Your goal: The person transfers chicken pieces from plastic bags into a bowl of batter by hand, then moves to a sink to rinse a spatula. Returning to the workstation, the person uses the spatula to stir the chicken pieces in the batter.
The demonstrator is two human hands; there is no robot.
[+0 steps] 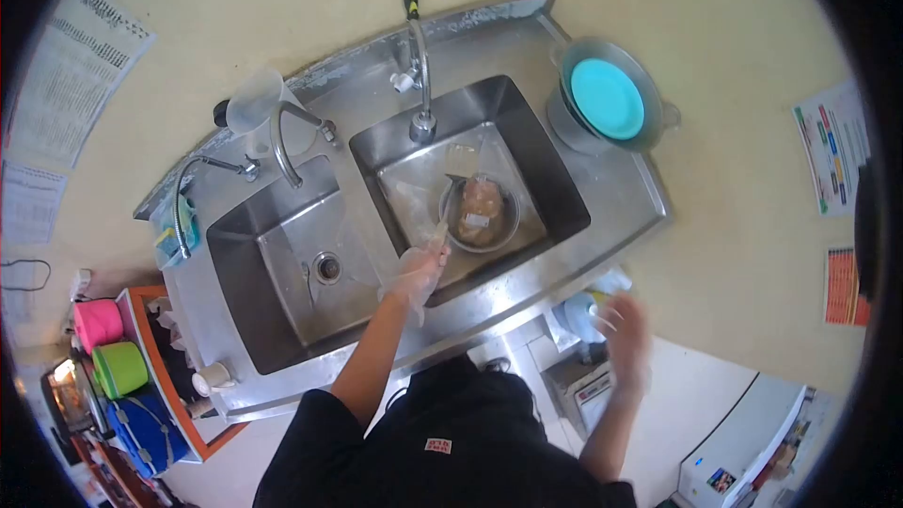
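My left hand [419, 273], in a clear plastic glove, reaches into the right sink basin [555, 193]. Its fingers are closed round the pale handle of what looks like a knife [442, 226]; the blade is hard to make out. Just beside it sits a round metal bowl [513, 216] holding a pack of raw meat [482, 198] with a white label. My right hand [625, 339] is raised over the floor, right of the counter's front edge. Motion smears its fingers, and I see nothing held in it.
A faucet [423, 85] hangs over the right basin. The left basin [282, 245] has a spoon-like utensil [308, 282] near its drain. A large pot [574, 122] with a turquoise basin [607, 99] stands at right. Left stands a clear pitcher [263, 103]; a white cup [212, 378] is near the corner.
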